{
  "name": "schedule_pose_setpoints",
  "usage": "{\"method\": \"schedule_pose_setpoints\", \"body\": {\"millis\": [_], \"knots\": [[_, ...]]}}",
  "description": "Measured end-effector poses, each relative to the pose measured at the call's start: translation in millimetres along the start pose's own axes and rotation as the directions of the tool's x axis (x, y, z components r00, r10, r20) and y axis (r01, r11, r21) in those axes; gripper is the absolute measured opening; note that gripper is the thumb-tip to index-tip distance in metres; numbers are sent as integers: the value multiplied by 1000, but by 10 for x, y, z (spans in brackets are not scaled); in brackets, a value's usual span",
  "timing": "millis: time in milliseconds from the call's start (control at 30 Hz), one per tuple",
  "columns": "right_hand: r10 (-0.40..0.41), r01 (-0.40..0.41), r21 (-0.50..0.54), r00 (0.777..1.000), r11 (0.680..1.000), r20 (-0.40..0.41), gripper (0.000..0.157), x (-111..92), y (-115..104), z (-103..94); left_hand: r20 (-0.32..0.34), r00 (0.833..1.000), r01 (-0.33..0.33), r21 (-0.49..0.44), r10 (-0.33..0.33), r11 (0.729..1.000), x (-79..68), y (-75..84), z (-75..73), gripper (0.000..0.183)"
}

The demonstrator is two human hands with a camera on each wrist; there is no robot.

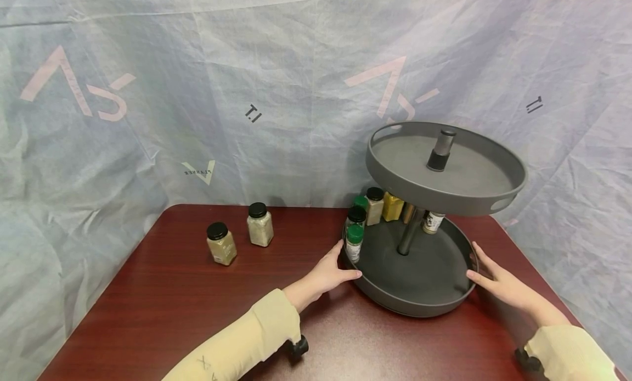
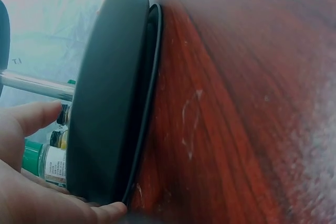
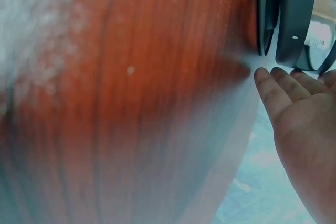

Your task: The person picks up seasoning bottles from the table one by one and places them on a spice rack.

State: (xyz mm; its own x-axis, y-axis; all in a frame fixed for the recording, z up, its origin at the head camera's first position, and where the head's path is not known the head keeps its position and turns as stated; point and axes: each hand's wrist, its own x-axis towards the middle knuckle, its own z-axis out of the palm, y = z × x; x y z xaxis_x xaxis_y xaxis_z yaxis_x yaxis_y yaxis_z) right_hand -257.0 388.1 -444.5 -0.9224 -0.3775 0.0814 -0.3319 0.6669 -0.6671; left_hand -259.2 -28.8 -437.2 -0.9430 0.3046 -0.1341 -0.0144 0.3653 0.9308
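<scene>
A dark grey two-tier turntable organizer (image 1: 419, 309) stands on the right part of the table. At the left side of its lower tray is my left hand (image 1: 326, 271), thumb near the front rim and fingers along the outer wall. My right hand (image 1: 508, 285) is at the opposite side, its extended fingers by the rim. Inside the lower tray stand a green-capped spice jar (image 1: 354, 244), a black-capped jar (image 1: 374, 205), a yellow jar (image 1: 392, 207) and a white-labelled jar (image 1: 433, 222). In the left wrist view the tray wall (image 2: 107, 103) hides part of the jars.
Two black-capped square spice jars stand on the left of the table: a greenish one (image 1: 222, 245) and a paler one (image 1: 260, 225). The upper tray (image 1: 474, 167) overhangs the lower one. Behind the dark red table (image 1: 163, 293) hangs a grey cloth (image 1: 296, 95).
</scene>
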Motion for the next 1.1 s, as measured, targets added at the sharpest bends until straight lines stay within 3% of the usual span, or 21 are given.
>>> {"method": "schedule_pose_setpoints", "body": {"millis": [233,1100], "knots": [[1,-1,-33,1000,999,-5,79,2,-17,-10,-2,1000,5,-1,-5,1000,-15,6,6,92],[20,-20,-22,1000,1000,7,78,-15,-30,-19,76,997,23,20,-25,1000,-371,59,119,95]]}}
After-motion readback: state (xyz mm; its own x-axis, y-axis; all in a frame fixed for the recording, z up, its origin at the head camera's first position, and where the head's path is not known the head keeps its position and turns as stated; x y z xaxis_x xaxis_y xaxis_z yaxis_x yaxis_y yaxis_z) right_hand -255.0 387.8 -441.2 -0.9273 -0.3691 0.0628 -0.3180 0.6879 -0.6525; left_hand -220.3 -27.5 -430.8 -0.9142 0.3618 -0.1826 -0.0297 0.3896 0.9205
